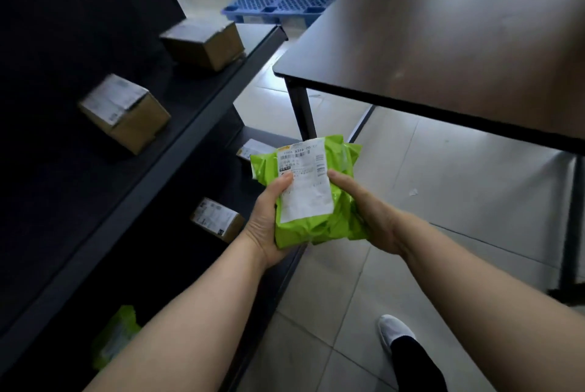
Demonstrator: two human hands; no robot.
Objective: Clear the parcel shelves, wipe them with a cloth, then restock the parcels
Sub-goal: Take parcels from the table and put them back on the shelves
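The lime-green soft plastic mailer bag with a white shipping label [308,198] is held up between both my hands, just beside the front edge of the black shelf unit [190,129]. My left hand [266,224] wraps its left side and underside, thumb pressed on the label; my right hand [372,211] grips the right side the same way. It looks light, squashy and slick, the film crumpling under my thumbs, so I judge it best supported from beneath rather than pinched by a loose corner. Whether the contents are fragile I cannot tell.
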